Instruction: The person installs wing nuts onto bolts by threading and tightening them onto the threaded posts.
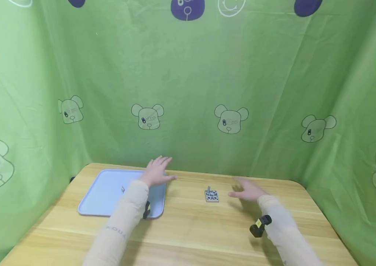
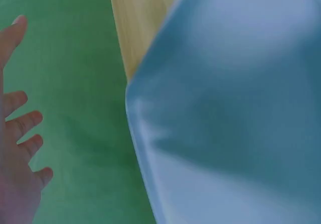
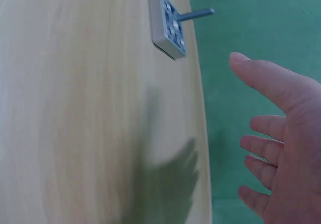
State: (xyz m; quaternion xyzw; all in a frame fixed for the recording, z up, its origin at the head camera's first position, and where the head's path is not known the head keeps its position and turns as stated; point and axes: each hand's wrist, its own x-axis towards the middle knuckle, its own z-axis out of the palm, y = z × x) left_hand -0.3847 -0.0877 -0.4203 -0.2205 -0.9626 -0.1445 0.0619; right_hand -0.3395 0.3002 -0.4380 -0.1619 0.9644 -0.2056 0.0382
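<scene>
My left hand [image 1: 156, 173] hovers over the far right corner of a light blue tray [image 1: 98, 199], its fingers spread and nothing held. To the right of a small grey square block [image 1: 212, 196], my right hand [image 1: 248, 190] hangs above the table with fingers apart, also holding nothing. The block has round openings in its top, and a thin grey peg [image 3: 196, 14] stands up from it at a tilt. On the tray lies a tiny metallic piece [image 1: 123, 189], left of my left forearm.
The wooden table [image 1: 188, 236] carries the tray on its left side and the block near its middle. A green curtain [image 1: 188, 144] with bear-head prints hangs close behind the far edge and along both sides. Black wrist cameras [image 1: 260, 226] are strapped below each hand.
</scene>
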